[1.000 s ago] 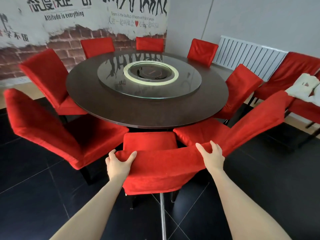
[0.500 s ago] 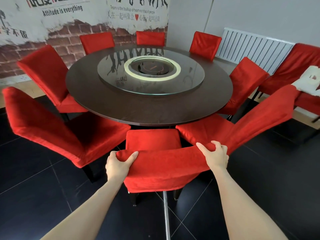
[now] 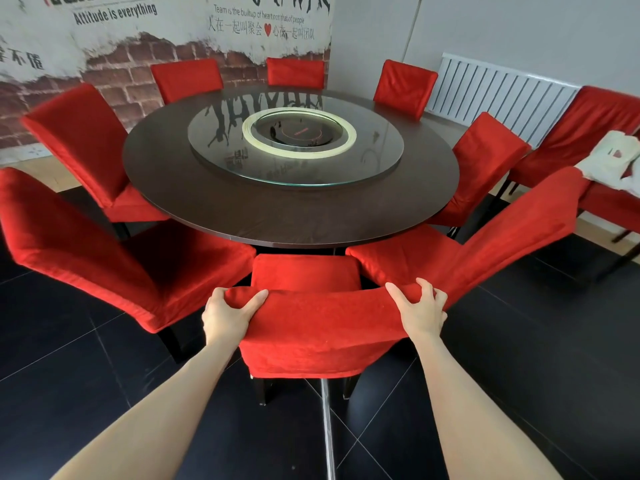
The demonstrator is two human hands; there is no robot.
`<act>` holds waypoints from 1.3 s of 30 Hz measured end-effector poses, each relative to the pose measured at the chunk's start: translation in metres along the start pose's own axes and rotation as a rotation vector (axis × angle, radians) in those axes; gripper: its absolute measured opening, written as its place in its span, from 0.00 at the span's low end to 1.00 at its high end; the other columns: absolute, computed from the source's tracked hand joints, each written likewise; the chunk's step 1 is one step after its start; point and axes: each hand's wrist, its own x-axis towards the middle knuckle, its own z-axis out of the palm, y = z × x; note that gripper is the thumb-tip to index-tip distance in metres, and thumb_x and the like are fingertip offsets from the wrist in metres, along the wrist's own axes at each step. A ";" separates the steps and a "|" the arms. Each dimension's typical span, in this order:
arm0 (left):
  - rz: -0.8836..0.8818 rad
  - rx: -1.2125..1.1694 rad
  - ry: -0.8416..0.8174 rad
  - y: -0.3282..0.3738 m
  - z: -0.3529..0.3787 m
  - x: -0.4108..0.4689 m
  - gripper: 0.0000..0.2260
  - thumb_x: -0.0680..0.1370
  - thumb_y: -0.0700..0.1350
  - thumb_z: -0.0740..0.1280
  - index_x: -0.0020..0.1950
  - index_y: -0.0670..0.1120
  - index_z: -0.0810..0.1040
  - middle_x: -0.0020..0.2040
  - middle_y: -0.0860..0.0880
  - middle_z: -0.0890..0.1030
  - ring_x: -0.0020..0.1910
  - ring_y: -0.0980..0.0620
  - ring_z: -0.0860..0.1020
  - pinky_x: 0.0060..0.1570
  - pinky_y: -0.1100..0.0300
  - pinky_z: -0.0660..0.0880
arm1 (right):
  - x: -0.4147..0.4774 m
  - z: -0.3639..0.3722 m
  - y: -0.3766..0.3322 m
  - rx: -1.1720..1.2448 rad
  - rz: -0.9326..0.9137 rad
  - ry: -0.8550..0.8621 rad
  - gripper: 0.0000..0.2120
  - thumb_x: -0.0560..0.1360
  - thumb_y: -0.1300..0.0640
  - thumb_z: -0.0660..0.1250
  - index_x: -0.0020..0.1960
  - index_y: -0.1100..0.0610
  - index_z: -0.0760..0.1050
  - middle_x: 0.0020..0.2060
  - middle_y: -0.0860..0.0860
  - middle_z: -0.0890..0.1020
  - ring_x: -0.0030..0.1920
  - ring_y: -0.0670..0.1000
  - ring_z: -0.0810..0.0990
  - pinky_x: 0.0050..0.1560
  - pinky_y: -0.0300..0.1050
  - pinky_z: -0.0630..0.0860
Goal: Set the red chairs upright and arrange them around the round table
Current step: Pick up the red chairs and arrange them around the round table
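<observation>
- While the left hand [image 3: 227,315] and the right hand [image 3: 420,310] both clasp the top of its backrest, the near chair [image 3: 322,334] stands upright at lower centre of the frame, facing the round table [image 3: 194,202].
- Each hand has fingers and thumb curled over the padded top edge, one at either end. So far as this view shows, neither hand is nearer the table than the other.
- That top edge runs left to right across the frame, square to the arms, and the table lies straight up-frame from the fingers. I judge that any push would go along that line.
- The seat's front either meets the table edge or slips just under it; I cannot tell which.
- Room is tight: the left neighbour chair [image 3: 104,244] and the right neighbour chair [image 3: 485,251] angle inward, with their seat corners just beside this seat. Whether they touch it is unclear.
- The chair looks close to its place. It probably needs only a small straight nudge or a squaring twist, with some risk of snagging a neighbour's cover.
- Five other red chairs [image 3: 79,133] ring the left, far and right sides of the table, all upright. Spare chairs [image 3: 585,126] stand by the radiator [image 3: 502,95] at upper right, apart from the ring.
</observation>
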 end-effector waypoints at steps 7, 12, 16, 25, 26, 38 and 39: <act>0.000 -0.035 0.035 0.001 -0.005 0.014 0.26 0.65 0.61 0.78 0.53 0.48 0.72 0.49 0.51 0.76 0.47 0.51 0.74 0.43 0.56 0.72 | 0.005 0.013 -0.006 0.034 -0.029 -0.004 0.35 0.73 0.36 0.68 0.74 0.49 0.63 0.72 0.54 0.59 0.68 0.64 0.62 0.63 0.61 0.70; -0.024 -0.047 0.057 0.000 -0.002 0.012 0.26 0.66 0.60 0.77 0.52 0.45 0.73 0.47 0.51 0.76 0.46 0.50 0.75 0.44 0.55 0.73 | 0.012 0.017 -0.004 0.022 -0.044 0.008 0.34 0.73 0.37 0.69 0.73 0.50 0.64 0.72 0.54 0.59 0.68 0.65 0.62 0.63 0.61 0.70; -0.034 -0.037 0.071 -0.001 0.000 0.011 0.25 0.67 0.61 0.77 0.50 0.45 0.73 0.45 0.51 0.75 0.46 0.48 0.75 0.44 0.53 0.73 | 0.017 0.018 -0.005 0.012 -0.048 0.006 0.34 0.73 0.37 0.69 0.73 0.51 0.65 0.72 0.55 0.60 0.67 0.65 0.63 0.63 0.61 0.69; -0.023 -0.044 0.095 0.002 0.011 0.004 0.24 0.67 0.61 0.76 0.47 0.46 0.71 0.41 0.55 0.73 0.41 0.53 0.72 0.38 0.58 0.69 | 0.031 0.010 -0.004 -0.007 -0.061 0.004 0.35 0.73 0.36 0.68 0.74 0.50 0.64 0.72 0.54 0.60 0.68 0.63 0.63 0.63 0.59 0.69; -0.021 -0.039 0.092 0.002 0.011 0.004 0.25 0.67 0.61 0.76 0.47 0.45 0.71 0.41 0.54 0.73 0.41 0.53 0.72 0.39 0.57 0.69 | 0.030 0.011 -0.003 -0.003 -0.061 0.001 0.35 0.73 0.36 0.68 0.74 0.50 0.64 0.72 0.54 0.60 0.68 0.63 0.63 0.63 0.59 0.69; -0.001 0.002 0.074 0.004 -0.003 0.023 0.25 0.66 0.61 0.76 0.48 0.44 0.73 0.43 0.52 0.75 0.45 0.50 0.74 0.39 0.57 0.69 | 0.019 0.024 -0.012 0.006 -0.049 0.023 0.33 0.73 0.35 0.67 0.73 0.49 0.65 0.71 0.54 0.60 0.67 0.63 0.63 0.62 0.59 0.68; -0.005 -0.003 0.073 0.004 -0.002 0.023 0.25 0.66 0.61 0.76 0.48 0.44 0.73 0.43 0.53 0.74 0.45 0.50 0.74 0.39 0.57 0.69 | 0.020 0.024 -0.012 0.004 -0.045 0.021 0.33 0.73 0.35 0.67 0.73 0.49 0.65 0.71 0.54 0.60 0.67 0.62 0.63 0.61 0.59 0.68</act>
